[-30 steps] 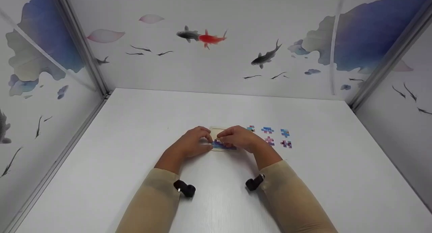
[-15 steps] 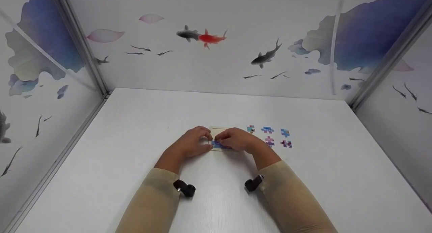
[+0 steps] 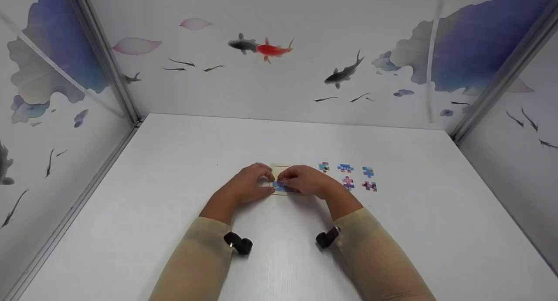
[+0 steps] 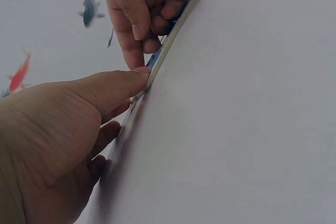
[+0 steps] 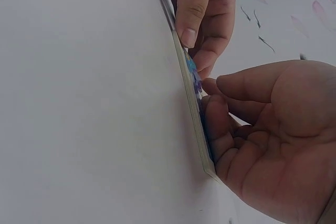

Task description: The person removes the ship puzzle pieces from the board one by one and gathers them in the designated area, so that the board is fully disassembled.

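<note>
A small wooden puzzle tray [image 3: 279, 166] lies flat on the table, its near part filled with blue and purple jigsaw pieces [image 3: 279, 188]. My left hand [image 3: 249, 185] holds the tray's left side, the thumb at the near corner and the fingers at the far edge. Over the tray, my right hand [image 3: 308, 180] pinches a purple puzzle piece [image 5: 198, 85] between thumb and forefinger, low against the tray surface. Its other fingers curl in and rest along the filled part, as the right wrist view shows. Most of that piece is hidden by the fingertips.
Several loose puzzle pieces lie right of the tray in two rows, among them a teal one [image 3: 323, 166], a blue one [image 3: 345, 167] and a pink one [image 3: 348, 182]. White panels with painted fish [image 3: 272, 50] enclose the white table [image 3: 209, 140].
My right hand has shifted slightly left and lowered its fingertips to the tray's pieces, then stayed there. The teal loose piece shows more fully now. My left hand has kept its place.
</note>
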`<state>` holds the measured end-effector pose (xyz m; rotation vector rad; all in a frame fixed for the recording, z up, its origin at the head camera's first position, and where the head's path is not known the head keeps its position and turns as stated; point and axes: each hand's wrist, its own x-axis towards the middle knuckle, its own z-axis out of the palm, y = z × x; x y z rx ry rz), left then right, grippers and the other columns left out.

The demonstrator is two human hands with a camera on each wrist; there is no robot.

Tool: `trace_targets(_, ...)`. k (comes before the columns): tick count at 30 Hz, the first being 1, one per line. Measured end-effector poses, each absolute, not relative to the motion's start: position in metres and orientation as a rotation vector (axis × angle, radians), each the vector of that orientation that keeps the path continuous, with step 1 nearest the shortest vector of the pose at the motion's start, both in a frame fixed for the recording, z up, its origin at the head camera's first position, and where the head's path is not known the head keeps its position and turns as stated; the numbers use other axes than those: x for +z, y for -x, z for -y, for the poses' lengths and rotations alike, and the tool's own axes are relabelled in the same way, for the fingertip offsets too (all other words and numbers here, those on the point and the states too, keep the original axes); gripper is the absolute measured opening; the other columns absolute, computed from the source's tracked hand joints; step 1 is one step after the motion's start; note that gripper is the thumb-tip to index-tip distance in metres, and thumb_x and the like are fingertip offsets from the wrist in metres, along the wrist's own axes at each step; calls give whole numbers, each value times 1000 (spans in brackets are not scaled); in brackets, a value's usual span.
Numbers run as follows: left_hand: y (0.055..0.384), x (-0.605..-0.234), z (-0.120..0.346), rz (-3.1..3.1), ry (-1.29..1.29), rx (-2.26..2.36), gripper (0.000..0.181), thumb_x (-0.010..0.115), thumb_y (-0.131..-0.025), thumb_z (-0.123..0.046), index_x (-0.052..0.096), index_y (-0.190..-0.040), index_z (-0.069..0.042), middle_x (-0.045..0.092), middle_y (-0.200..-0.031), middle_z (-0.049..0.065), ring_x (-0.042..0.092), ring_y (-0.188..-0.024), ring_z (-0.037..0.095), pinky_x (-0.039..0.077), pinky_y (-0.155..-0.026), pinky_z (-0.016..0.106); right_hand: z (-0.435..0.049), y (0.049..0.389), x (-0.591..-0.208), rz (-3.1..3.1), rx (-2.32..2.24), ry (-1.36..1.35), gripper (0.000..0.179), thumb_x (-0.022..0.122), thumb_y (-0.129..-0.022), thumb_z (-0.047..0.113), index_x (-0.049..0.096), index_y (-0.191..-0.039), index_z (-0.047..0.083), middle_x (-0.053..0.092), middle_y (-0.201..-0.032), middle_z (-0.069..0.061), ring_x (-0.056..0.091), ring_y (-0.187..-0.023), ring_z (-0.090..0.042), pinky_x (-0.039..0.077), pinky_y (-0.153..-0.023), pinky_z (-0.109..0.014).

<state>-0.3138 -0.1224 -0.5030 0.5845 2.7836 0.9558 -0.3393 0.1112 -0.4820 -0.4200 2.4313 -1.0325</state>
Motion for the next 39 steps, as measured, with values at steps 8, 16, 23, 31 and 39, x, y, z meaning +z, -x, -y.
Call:
trace_targets(8,314,-503,122,-2782,-579,961,27,75,-100,-32,72,-122,-18,58,-156,4,48,-154,29,35,-132,48,-113,341,-485,-2333,-1182,359,21,62,-109,25,70,-127,23,67,-122,-1,59,-110,-19,53,-97,-32)
trace_targets(16,315,-504,121,-2779,-569,955,29,75,-100,-34,72,-124,-18,58,-157,4,47,-155,29,34,-132,48,-112,340,-486,-2348,-1260,299,15,69,-104,19,72,-118,22,67,-110,-2,60,-101,-19,54,-88,-27)
trace_targets(23,315,-502,121,-2767,-561,952,28,75,-100,-33,71,-124,-19,55,-159,3,43,-158,28,32,-133,48,-112,340,-486,-2353,-1284,244,16,68,-105,19,71,-120,23,69,-111,-3,62,-102,-20,54,-92,-29)
trace_targets(31,315,-503,123,-2761,-554,951,30,75,-100,-32,71,-126,-18,56,-160,1,43,-158,26,32,-133,47,-113,341,-486,-2311,-1349,179,17,64,-107,20,73,-121,22,70,-113,-3,63,-100,-20,55,-90,-29)
trace_targets(39,316,-504,123,-2761,-539,946,31,75,-100,-33,71,-127,-18,56,-159,-1,43,-158,25,32,-133,46,-113,343,-484,-2310,-1400,179,19,65,-106,20,74,-122,19,71,-109,-5,64,-96,-21,60,-86,-27)
